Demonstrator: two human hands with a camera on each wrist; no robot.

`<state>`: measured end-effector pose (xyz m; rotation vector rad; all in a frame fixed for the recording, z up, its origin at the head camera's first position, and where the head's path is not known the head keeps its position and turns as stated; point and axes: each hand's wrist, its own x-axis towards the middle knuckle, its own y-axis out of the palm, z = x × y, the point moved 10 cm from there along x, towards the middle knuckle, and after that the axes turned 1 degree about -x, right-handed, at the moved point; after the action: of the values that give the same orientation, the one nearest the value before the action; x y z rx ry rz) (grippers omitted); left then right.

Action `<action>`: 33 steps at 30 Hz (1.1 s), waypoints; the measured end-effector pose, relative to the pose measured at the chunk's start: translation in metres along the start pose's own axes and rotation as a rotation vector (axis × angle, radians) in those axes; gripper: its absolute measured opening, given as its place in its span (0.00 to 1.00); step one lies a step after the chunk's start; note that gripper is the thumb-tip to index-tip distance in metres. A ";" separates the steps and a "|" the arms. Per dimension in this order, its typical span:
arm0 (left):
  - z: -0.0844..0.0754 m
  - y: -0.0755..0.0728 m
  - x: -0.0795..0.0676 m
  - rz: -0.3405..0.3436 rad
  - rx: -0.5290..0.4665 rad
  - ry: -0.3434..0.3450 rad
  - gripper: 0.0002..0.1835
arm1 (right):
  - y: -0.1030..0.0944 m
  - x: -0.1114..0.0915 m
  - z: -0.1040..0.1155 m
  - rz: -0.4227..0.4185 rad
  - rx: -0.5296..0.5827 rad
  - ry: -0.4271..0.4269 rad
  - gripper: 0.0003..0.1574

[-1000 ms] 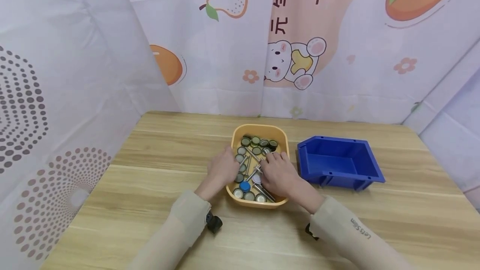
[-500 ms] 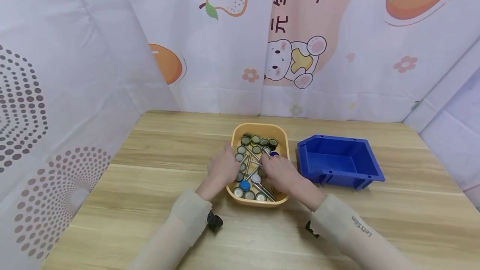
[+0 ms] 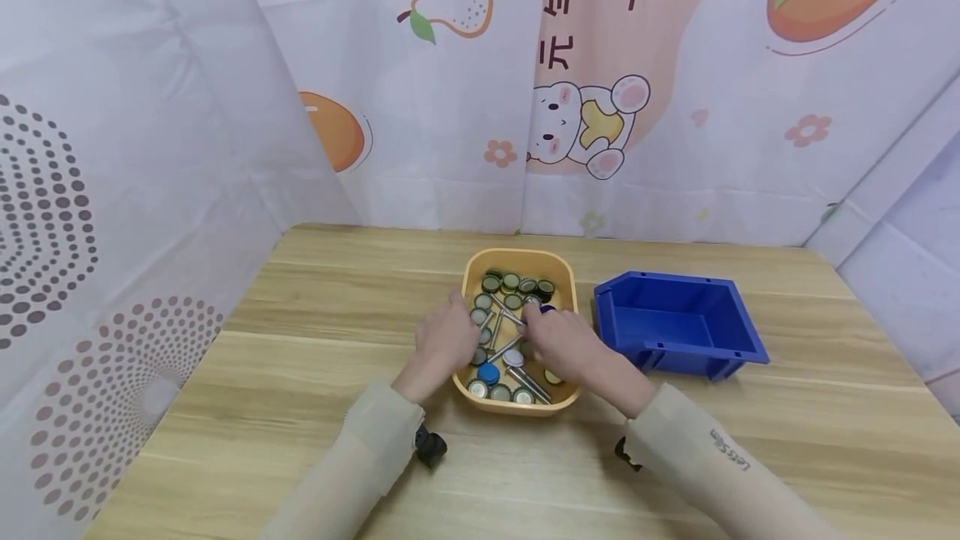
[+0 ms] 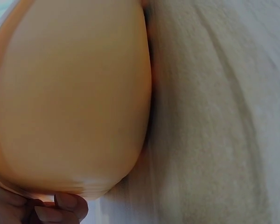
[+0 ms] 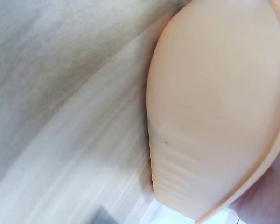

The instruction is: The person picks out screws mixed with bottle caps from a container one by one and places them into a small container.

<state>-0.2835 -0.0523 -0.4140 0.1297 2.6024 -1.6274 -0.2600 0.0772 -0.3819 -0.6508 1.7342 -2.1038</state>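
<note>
A yellow-orange plastic tub (image 3: 516, 409) sits mid-table, holding several bottle caps (image 3: 522, 396) and several metal screws (image 3: 527, 382). My left hand (image 3: 444, 338) grips the tub's left rim; the left wrist view shows fingers (image 4: 67, 205) curled against its outer wall. Reaching over the right rim, my right hand (image 3: 564, 344) has its fingers down among the contents, index finger beside a screw (image 3: 510, 315). Its fingertips are hidden in the right wrist view, and I cannot tell whether they pinch anything. A bright blue cap (image 3: 488, 373) and a white cap (image 3: 513, 358) lie near the front.
A blue plastic bin (image 3: 667, 327) stands right of the tub, with no contents showing inside. The wooden table (image 3: 330, 298) runs back to a printed curtain (image 3: 442, 132), and more curtain hangs at both sides.
My right hand has shifted slightly within the tub, uncovering a dark blue cap and a cap at the front right. Screws near its fingers have moved. The left hand stays on the rim.
</note>
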 end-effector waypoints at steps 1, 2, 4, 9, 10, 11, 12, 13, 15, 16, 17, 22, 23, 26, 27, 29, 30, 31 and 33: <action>0.000 0.000 0.000 0.002 -0.003 -0.001 0.16 | -0.002 0.000 0.000 -0.012 -0.006 -0.001 0.08; 0.001 0.001 0.000 0.002 -0.008 -0.002 0.17 | -0.005 -0.001 -0.001 -0.019 -0.011 0.002 0.08; 0.001 0.001 0.000 0.004 -0.011 -0.005 0.16 | -0.010 -0.001 -0.004 -0.026 -0.002 0.008 0.08; 0.002 0.001 0.000 0.004 -0.007 -0.005 0.15 | -0.019 -0.004 -0.017 0.012 0.063 0.057 0.09; 0.002 0.001 0.000 0.003 -0.006 -0.003 0.15 | -0.021 -0.005 -0.021 0.022 0.079 0.070 0.10; 0.002 0.001 0.000 0.002 -0.006 -0.001 0.14 | -0.023 -0.005 -0.024 0.031 0.090 0.081 0.10; 0.001 0.000 0.000 0.000 -0.005 0.000 0.14 | -0.024 -0.006 -0.028 0.038 0.105 0.090 0.10; 0.001 0.000 -0.001 -0.002 -0.004 0.001 0.14 | -0.026 -0.007 -0.031 0.044 0.126 0.095 0.10; 0.001 0.000 -0.001 -0.002 -0.008 0.002 0.14 | -0.030 -0.009 -0.038 0.048 0.169 0.102 0.10; 0.001 0.000 -0.001 -0.002 -0.007 0.001 0.14 | -0.033 -0.010 -0.041 0.043 0.186 0.102 0.10; 0.001 0.000 -0.001 -0.003 -0.007 0.001 0.14 | -0.036 -0.010 -0.044 0.035 0.205 0.100 0.10; 0.001 0.001 -0.001 -0.005 0.000 0.001 0.14 | -0.047 -0.016 -0.064 0.022 0.319 0.115 0.11; 0.001 0.001 -0.001 -0.006 0.002 0.002 0.14 | -0.049 -0.017 -0.068 0.025 0.337 0.124 0.12; 0.001 0.001 0.000 -0.009 0.013 0.007 0.14 | -0.053 -0.023 -0.080 0.032 0.341 0.143 0.13; 0.001 0.001 0.000 -0.010 0.014 0.008 0.14 | -0.054 -0.025 -0.084 0.028 0.342 0.146 0.14; 0.001 0.002 0.000 -0.008 0.015 0.009 0.13 | -0.058 -0.028 -0.090 0.023 0.342 0.154 0.15; 0.001 0.002 0.000 -0.006 0.016 0.008 0.13 | -0.059 -0.030 -0.092 0.020 0.338 0.158 0.15; 0.001 0.002 0.001 -0.003 0.013 0.006 0.14 | -0.061 -0.031 -0.095 0.018 0.335 0.166 0.14; 0.001 0.002 0.001 -0.002 0.010 0.004 0.14 | -0.065 -0.034 -0.099 0.012 0.329 0.172 0.15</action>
<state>-0.2840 -0.0526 -0.4161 0.1304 2.5984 -1.6431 -0.2836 0.1897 -0.3378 -0.3745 1.4155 -2.4214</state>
